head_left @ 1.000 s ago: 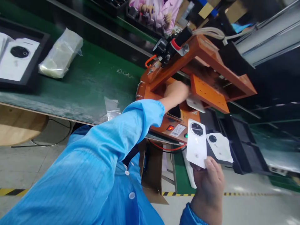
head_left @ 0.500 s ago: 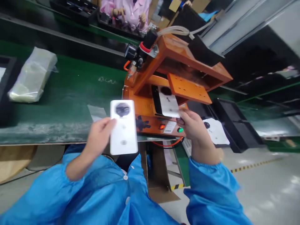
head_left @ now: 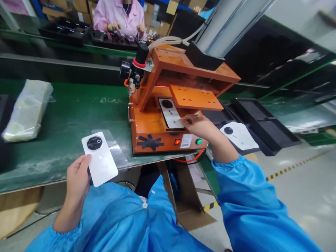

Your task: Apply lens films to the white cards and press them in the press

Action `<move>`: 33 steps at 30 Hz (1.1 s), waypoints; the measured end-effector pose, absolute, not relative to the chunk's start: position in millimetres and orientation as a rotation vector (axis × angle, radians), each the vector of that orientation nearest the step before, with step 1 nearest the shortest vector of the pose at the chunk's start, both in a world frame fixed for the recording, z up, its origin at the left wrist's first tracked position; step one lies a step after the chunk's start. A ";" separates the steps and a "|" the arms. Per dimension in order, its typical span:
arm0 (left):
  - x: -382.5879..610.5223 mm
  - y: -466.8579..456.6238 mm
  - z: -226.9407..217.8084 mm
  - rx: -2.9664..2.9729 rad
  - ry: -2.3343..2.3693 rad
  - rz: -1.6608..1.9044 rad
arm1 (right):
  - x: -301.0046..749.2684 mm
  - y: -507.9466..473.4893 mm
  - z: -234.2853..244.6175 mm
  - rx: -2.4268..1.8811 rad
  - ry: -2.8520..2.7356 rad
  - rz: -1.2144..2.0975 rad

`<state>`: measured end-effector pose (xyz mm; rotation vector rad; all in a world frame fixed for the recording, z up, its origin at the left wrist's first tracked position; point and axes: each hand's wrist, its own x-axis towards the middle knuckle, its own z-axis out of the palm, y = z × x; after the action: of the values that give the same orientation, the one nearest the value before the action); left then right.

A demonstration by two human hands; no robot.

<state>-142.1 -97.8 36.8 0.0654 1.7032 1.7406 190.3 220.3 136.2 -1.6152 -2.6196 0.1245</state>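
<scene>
My left hand (head_left: 78, 176) pinches a white phone back cover (head_left: 103, 166) by its left edge, over the front edge of the bench. It has a round black camera area at its upper end. A second white phone back cover (head_left: 171, 115) lies in the black recess on the bed of an orange press (head_left: 154, 120), under the raised plate (head_left: 196, 98). The fingers of my right hand (head_left: 195, 124) are closed at this cover's lower right corner; the fingertips are partly hidden. A clear film (head_left: 117, 152) lies on the bench beside the first cover.
Another white cover-shaped piece (head_left: 237, 134) lies at right, by black trays (head_left: 265, 122). A plastic-wrapped stack (head_left: 28, 110) stands at left on the green bench (head_left: 78, 108). A gauge and regulator (head_left: 136, 66) stick out from the press. Across the bench sits a person in pink (head_left: 119, 17).
My left hand has moved left and down with its cover, which is now tilted. The right-hand cover has gone from slanting over the recess to lying in it. The view has shifted.
</scene>
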 end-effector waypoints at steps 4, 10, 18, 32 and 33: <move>-145.5 -100.2 34.4 0.106 1.702 1.663 | 179.3 199.8 140.3 -1.621 -2.528 -0.104; -149.1 -102.3 34.1 0.087 1.772 1.628 | 154.6 181.9 113.9 -1.074 -2.633 0.007; -146.6 -99.6 43.9 0.053 1.828 1.638 | 154.9 193.0 114.1 -1.035 -2.660 0.100; -151.5 -97.9 44.0 0.090 1.810 1.614 | 120.5 227.7 127.4 -1.298 -2.432 0.327; -151.8 -97.8 44.9 0.089 1.817 1.608 | 115.2 234.5 128.2 -1.300 -2.379 0.439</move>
<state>-151.8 -97.8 44.9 0.0886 1.8166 1.6082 115.2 234.5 128.2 -1.2997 -2.3791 0.4387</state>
